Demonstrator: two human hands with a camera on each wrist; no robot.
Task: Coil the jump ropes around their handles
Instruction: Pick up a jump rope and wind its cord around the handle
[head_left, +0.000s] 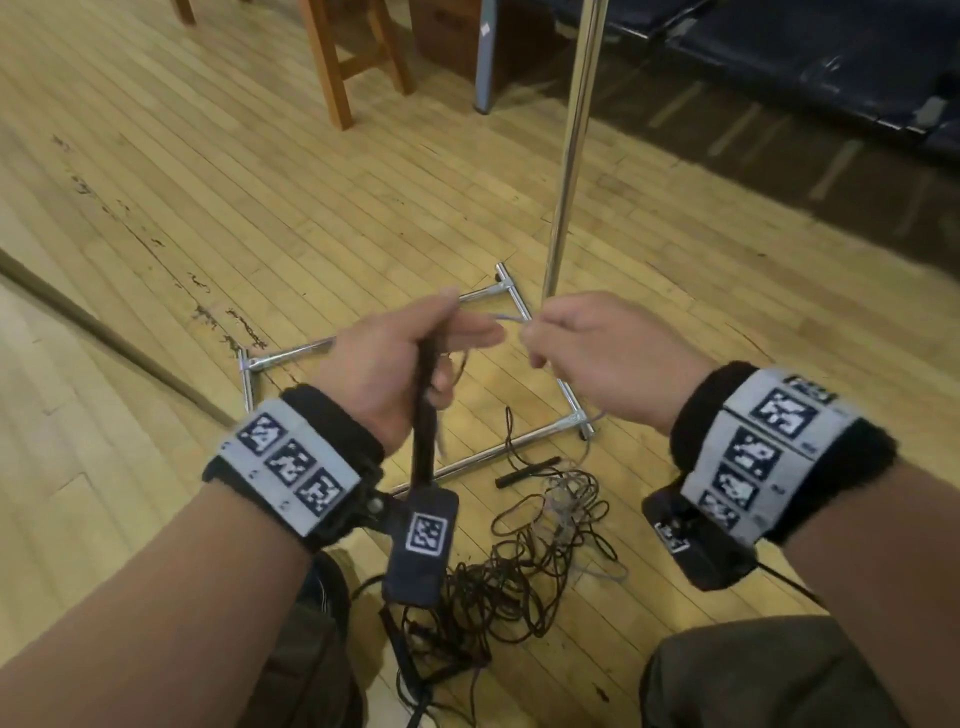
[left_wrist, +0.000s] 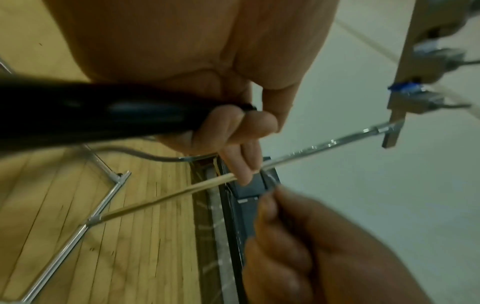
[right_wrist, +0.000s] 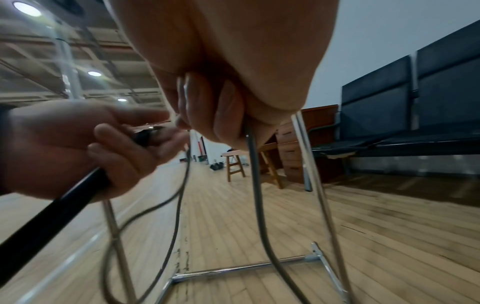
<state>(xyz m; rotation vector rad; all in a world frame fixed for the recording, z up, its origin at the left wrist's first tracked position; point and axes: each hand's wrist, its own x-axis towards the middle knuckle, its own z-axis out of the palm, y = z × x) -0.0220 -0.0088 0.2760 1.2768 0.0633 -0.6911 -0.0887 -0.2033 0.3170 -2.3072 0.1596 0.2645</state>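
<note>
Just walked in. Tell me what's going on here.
A person is winding up jump ropes over a wooden floor. The left hand grips a black handle, and the right hand pinches the grey rope that runs from it, held close by the handle's top end. No turns show on the handle yet. A tangle of dark ropes and another black handle lie on the floor below, beside a chrome stand.

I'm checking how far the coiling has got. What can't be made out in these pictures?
- Wraps on the handle: head view, hidden by the left hand.
- Right hand grip on the grey rope: right wrist view, hidden inside curled fingers.
- How many ropes in the pile: head view, tangled and partly behind the wrist camera.
</note>
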